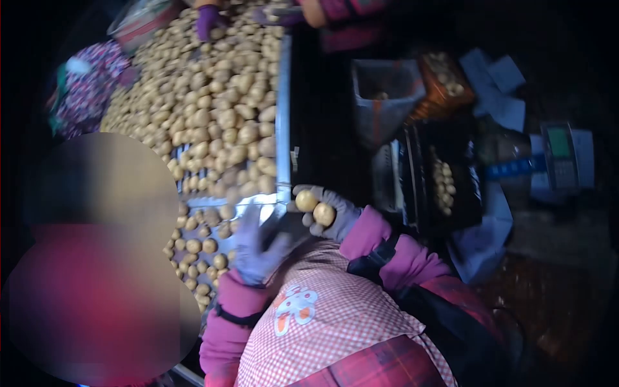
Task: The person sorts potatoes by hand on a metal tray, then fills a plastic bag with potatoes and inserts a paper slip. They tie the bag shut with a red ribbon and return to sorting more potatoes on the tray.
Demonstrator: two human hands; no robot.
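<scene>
Two potatoes (315, 208) lie in my right hand (343, 211), which wears a grey glove and has its fingers curled round them from below. It is just right of the metal corner of the sorting table (282, 129). My left hand (256, 250), also gloved and smeared by motion, hovers over the table's near edge. Its thumb stands apart from the fingers, and I see nothing in it. Beside it, smaller potatoes (209, 246) are scattered on the lower tray section. A thick heap of potatoes (219, 119) covers the section beyond.
Another person's purple-gloved hand (207, 22) reaches into the far heap. To the right stand a white-lined container (390, 97), an orange bag (445, 77) of potatoes, a black-lined crate (419, 174) with potatoes, and a scale display (560, 145). A blurred patch hides the lower left.
</scene>
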